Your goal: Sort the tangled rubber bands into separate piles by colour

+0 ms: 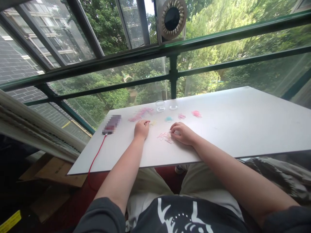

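The right hand (182,133) bends at the pale pink pile (164,137), the left hand (141,129) curls beside the yellow pile (153,123); whether either grip holds anything, I can't tell.

From my remote view, I see six loose piles of small, thin pieces lying on the tabletop (233,123). The pale pink pile (164,136) is scattered nearest the front. Beyond it — left to right — I make out the sprawling pink-and-lilac pile (142,114), sparse yellow pile (153,123), compact teal pile (168,119), purplish-pink pile (181,116) and bright pink pile (196,114).
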Demonstrator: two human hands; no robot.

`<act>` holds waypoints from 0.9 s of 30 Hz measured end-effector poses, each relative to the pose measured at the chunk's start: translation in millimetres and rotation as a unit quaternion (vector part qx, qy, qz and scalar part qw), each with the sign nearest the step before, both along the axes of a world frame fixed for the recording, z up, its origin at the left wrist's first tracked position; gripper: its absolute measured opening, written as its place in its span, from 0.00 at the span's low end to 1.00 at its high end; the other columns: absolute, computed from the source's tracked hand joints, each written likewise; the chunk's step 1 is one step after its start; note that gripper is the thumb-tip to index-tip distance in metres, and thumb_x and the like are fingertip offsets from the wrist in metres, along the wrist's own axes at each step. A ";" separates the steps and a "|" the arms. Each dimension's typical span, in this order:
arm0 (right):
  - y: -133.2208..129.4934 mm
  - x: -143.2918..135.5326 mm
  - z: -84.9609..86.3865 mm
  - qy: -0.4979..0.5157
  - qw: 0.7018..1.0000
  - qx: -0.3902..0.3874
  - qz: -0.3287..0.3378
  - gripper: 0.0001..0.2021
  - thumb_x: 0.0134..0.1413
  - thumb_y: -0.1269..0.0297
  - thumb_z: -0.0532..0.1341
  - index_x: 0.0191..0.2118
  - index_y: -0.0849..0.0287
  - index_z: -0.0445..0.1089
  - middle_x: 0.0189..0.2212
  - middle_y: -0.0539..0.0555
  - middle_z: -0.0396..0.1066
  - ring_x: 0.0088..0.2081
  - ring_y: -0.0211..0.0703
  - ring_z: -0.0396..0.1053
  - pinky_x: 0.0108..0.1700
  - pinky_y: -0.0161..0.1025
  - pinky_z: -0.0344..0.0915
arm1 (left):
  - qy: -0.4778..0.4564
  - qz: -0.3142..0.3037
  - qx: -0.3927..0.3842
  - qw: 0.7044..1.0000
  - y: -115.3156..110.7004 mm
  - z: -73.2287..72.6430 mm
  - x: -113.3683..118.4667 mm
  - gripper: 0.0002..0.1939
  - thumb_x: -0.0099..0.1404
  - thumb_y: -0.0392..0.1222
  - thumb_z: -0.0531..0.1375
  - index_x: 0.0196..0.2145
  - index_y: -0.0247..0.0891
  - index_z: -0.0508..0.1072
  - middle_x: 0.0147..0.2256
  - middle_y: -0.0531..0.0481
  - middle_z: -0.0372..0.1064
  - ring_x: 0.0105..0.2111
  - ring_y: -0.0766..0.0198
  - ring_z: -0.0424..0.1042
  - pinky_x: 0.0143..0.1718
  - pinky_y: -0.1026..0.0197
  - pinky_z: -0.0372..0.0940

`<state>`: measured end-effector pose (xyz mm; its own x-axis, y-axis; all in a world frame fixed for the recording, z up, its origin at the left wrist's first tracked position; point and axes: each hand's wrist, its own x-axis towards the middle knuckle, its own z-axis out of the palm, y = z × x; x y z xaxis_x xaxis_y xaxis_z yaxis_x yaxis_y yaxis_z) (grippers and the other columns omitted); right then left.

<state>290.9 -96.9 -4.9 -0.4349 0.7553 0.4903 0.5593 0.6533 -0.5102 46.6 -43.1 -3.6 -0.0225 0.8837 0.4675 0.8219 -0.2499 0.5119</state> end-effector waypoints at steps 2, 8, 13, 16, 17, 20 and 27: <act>0.5 0.6 0.6 0.023 1.000 -0.009 -0.004 0.03 0.48 0.70 0.61 0.26 0.59 0.71 0.35 0.56 0.71 0.40 0.44 0.67 0.47 0.44 0.62 | -0.014 0.003 0.013 1.000 -1.7 1.1 -1.6 0.13 0.62 0.36 0.52 0.37 0.37 0.77 0.38 0.45 0.74 0.38 0.58 0.70 0.46 0.56 0.64; 1.1 1.2 1.6 0.051 0.998 -0.033 -0.018 0.03 0.48 0.70 0.60 0.27 0.59 0.71 0.34 0.55 0.71 0.38 0.43 0.67 0.44 0.42 0.63 | -0.019 -0.054 0.036 0.998 -19.1 7.3 7.9 0.10 0.62 0.38 0.53 0.36 0.37 0.74 0.36 0.47 0.73 0.36 0.61 0.70 0.44 0.58 0.64; 1.2 1.5 2.1 0.058 0.997 -0.037 -0.023 0.03 0.49 0.70 0.60 0.28 0.59 0.71 0.32 0.55 0.70 0.37 0.43 0.67 0.44 0.41 0.63 | 0.062 -0.231 0.021 0.971 -34.6 9.7 27.8 0.06 0.60 0.38 0.56 0.33 0.38 0.74 0.31 0.50 0.72 0.34 0.63 0.70 0.41 0.60 0.64; 1.3 1.4 2.0 0.060 0.997 -0.041 -0.022 0.03 0.49 0.70 0.60 0.28 0.59 0.71 0.32 0.55 0.70 0.37 0.43 0.67 0.43 0.41 0.63 | 0.091 -0.277 0.038 0.956 -39.7 10.4 37.1 0.07 0.60 0.39 0.56 0.34 0.37 0.73 0.32 0.49 0.72 0.34 0.62 0.69 0.41 0.59 0.64; 1.3 1.3 1.8 0.058 0.997 -0.038 -0.020 0.03 0.49 0.70 0.60 0.29 0.59 0.71 0.32 0.55 0.70 0.37 0.43 0.67 0.43 0.41 0.63 | 0.094 -0.287 0.046 0.952 -41.1 10.6 39.6 0.07 0.60 0.39 0.57 0.35 0.37 0.73 0.32 0.49 0.72 0.34 0.63 0.69 0.41 0.58 0.64; 0.9 0.5 0.9 0.054 0.998 -0.017 -0.010 0.03 0.50 0.70 0.60 0.28 0.59 0.71 0.32 0.55 0.70 0.37 0.43 0.67 0.44 0.42 0.62 | 0.103 -0.314 0.064 0.942 -44.4 10.9 45.7 0.08 0.60 0.41 0.59 0.36 0.37 0.73 0.32 0.49 0.72 0.32 0.63 0.69 0.40 0.59 0.64; -2.2 -2.1 4.3 0.061 0.998 -0.014 0.008 0.04 0.50 0.69 0.60 0.28 0.59 0.71 0.30 0.54 0.70 0.35 0.42 0.67 0.41 0.41 0.63 | 0.111 -0.331 0.084 0.933 -47.4 11.1 50.6 0.06 0.61 0.41 0.58 0.31 0.38 0.73 0.28 0.50 0.71 0.29 0.65 0.68 0.36 0.61 0.63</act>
